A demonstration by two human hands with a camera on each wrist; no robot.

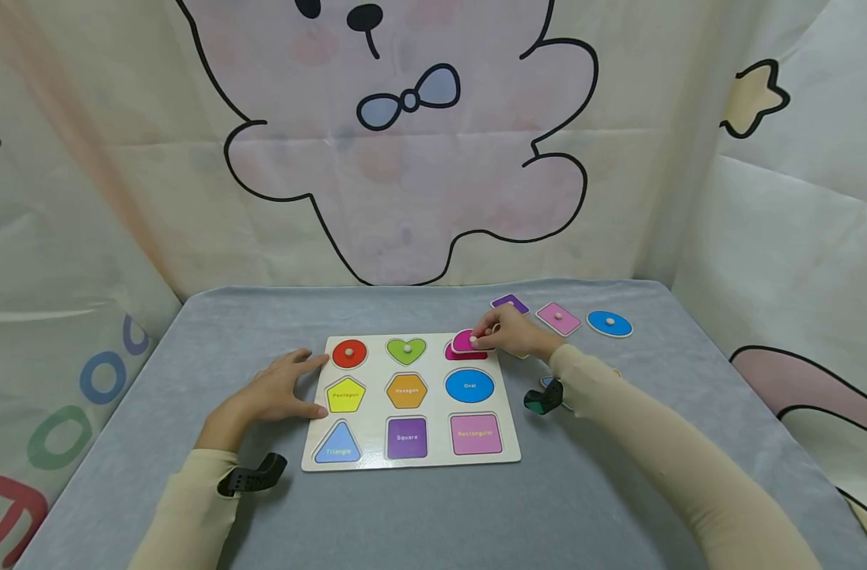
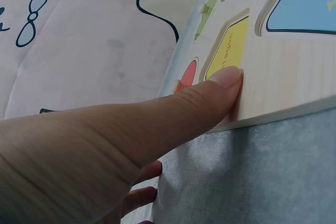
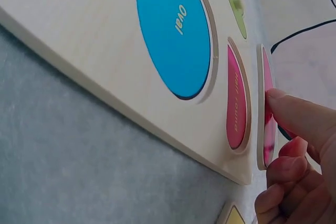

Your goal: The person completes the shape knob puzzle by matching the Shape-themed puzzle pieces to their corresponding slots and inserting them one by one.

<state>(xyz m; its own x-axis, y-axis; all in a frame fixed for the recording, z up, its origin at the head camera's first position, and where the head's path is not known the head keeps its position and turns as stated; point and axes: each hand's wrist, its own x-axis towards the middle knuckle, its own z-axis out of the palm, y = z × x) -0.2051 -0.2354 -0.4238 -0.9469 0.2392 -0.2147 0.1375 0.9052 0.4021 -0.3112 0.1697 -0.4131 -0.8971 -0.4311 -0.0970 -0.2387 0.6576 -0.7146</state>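
Note:
A wooden shape puzzle board (image 1: 440,402) lies flat on the cloth. My right hand (image 1: 515,330) pinches a pink half-round puzzle piece (image 1: 463,341) by its knob. In the right wrist view this piece (image 3: 266,106) is raised just beyond the matching half-round recess (image 3: 235,98). My left hand (image 1: 279,387) is at the board's left edge, fingers spread loosely. Its thumb (image 2: 210,90) rests on the board beside the yellow pentagon recess (image 2: 228,48). The red circle (image 1: 350,354) and green heart (image 1: 406,351) sit in the top row.
Past the board's upper right corner lie a purple piece (image 1: 510,303), a pink rectangle piece (image 1: 558,317) and a blue oval piece (image 1: 610,323). A blue-edged piece (image 1: 546,381) shows partly behind the right wrist. A yellow piece (image 3: 234,216) lies near the board's corner.

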